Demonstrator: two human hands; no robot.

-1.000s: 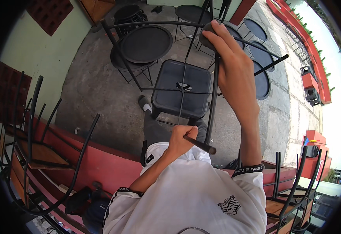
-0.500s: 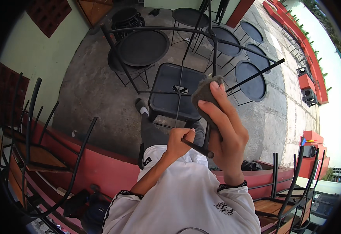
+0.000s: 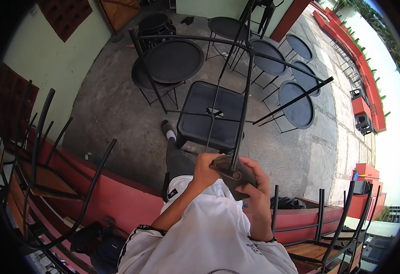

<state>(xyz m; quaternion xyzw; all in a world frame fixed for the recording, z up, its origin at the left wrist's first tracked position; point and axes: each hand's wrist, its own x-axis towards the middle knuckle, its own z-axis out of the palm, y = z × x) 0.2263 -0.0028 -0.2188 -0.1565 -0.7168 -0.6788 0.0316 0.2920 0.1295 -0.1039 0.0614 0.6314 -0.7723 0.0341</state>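
Note:
A black metal frame of thin tubes point(image 3: 240, 134), like the folding base of a tray table, stretches out in front of me. My left hand point(image 3: 205, 171) is closed around it close to my body. In my right hand point(image 3: 258, 183) is a dark grey sponge point(image 3: 239, 188), pressed around the near end of one leg, whose round open end shows. Part of the sponge is hidden behind that leg. Beneath the frame stands a black plastic stool point(image 3: 195, 128) with a hole in its seat.
Round black tray tables point(image 3: 175, 59) stand beyond the stool, with more to the right point(image 3: 296, 105). Upturned wooden chairs point(image 3: 53, 180) with black metal legs lie at my left, others point(image 3: 312, 250) at my right. I sit at a low red wall point(image 3: 127, 201).
My right hand has brought the sponge down towards me, from higher on the leg to its near end. My left hand keeps its hold, and the view has shifted slightly.

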